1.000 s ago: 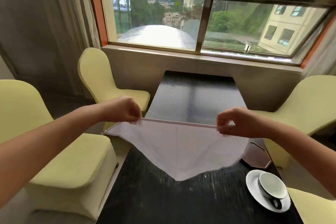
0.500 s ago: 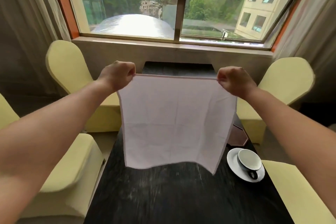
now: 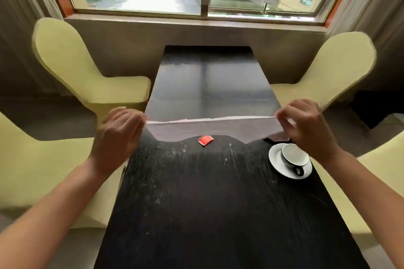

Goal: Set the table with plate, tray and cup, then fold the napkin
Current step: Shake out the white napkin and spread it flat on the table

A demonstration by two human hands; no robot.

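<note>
With the left hand and right hand each pinching a top corner, the napkin hangs taut above the tabletop; being light, limp cloth, it likely handles best gripped at its corners.

Left hand and right hand pinch the napkin taut above the table.
</note>
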